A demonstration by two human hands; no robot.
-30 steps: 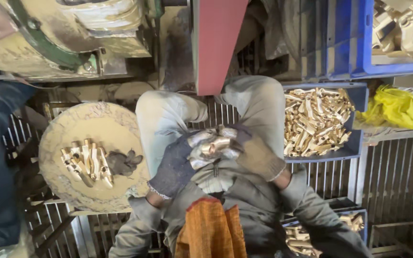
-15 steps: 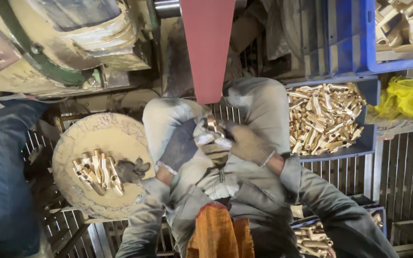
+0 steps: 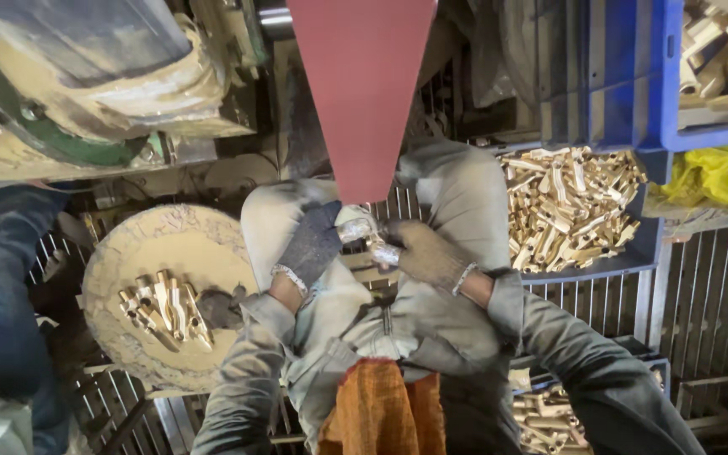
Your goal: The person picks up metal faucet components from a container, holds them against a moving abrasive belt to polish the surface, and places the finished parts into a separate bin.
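Both my gloved left hand [image 3: 312, 246] and right hand [image 3: 425, 253] clamp one brass fitting [image 3: 372, 244] at the red sanding belt [image 3: 362, 93], a few finished on the round dusty tray [image 3: 174, 244], many left in the blue crate [image 3: 642, 244].

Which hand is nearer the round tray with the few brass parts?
Left. The left hand sits just to the right of the round tray, close to its rim. The right hand is farther right, past the metal part both hands hold.
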